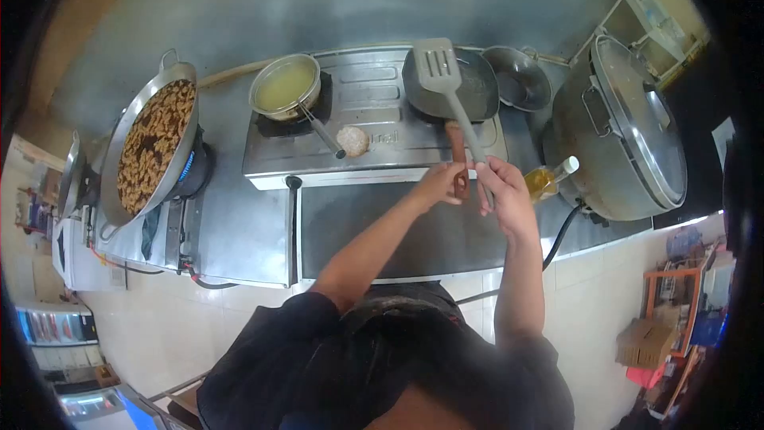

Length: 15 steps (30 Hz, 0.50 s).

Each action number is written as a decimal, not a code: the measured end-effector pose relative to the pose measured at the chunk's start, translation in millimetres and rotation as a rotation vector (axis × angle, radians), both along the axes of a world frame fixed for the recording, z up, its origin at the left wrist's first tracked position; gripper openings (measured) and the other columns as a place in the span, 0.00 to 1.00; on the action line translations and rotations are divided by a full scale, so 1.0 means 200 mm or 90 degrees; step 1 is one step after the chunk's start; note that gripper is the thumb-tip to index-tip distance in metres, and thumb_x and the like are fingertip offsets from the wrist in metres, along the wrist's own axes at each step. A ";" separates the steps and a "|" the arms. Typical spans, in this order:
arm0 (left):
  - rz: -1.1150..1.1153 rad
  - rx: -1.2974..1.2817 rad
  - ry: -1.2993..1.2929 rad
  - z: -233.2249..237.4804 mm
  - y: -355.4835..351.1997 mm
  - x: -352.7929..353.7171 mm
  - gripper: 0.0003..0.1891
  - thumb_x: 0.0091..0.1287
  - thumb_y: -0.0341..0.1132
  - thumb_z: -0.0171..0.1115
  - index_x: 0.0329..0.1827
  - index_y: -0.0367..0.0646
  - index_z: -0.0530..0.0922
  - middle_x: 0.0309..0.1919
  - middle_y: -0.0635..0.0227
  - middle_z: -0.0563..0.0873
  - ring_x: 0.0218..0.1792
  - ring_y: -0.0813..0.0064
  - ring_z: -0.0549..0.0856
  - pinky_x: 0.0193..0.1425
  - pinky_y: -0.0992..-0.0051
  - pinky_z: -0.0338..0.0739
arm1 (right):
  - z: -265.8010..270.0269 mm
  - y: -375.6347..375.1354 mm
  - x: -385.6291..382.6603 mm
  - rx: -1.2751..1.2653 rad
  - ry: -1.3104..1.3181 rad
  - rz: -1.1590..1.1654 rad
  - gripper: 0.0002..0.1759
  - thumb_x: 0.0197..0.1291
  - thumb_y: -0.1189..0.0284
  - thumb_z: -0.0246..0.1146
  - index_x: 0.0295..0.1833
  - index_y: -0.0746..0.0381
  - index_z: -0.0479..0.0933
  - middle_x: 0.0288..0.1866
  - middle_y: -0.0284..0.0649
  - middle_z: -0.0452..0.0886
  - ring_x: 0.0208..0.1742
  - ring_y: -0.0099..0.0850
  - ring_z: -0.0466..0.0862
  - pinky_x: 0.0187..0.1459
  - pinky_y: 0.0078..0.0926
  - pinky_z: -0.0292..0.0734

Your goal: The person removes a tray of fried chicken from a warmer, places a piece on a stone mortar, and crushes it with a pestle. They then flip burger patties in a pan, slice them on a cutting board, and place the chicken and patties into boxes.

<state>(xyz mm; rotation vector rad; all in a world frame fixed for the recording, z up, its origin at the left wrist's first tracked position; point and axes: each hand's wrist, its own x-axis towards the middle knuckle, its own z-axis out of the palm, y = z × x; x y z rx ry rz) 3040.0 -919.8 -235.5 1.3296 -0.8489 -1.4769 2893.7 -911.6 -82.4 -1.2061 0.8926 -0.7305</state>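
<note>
Steel spatula point(438, 65) clamped in the right hand point(503, 195), left hand point(442, 185) closed around the wooden pan handle point(456, 146): holding the pan point(482, 89) steady should let the spatula slide in flat.

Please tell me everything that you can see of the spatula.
The spatula is grey and looks like metal. It has a broad, flat blade cut by a few slots and a long, thin handle. The right hand grips the end of the handle. The blade is over the dark pan. Whether it touches the pan cannot be told.
</note>
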 end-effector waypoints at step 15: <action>0.181 -0.263 -0.797 -0.06 0.17 0.96 0.34 0.42 0.40 0.77 0.55 0.43 0.73 0.53 0.51 0.78 0.58 0.47 0.73 0.64 0.56 0.68 | -0.76 -0.14 0.84 -0.120 0.224 0.004 0.18 0.67 0.61 0.59 0.34 0.66 0.74 0.17 0.33 0.70 0.15 0.21 0.70 0.15 0.23 0.63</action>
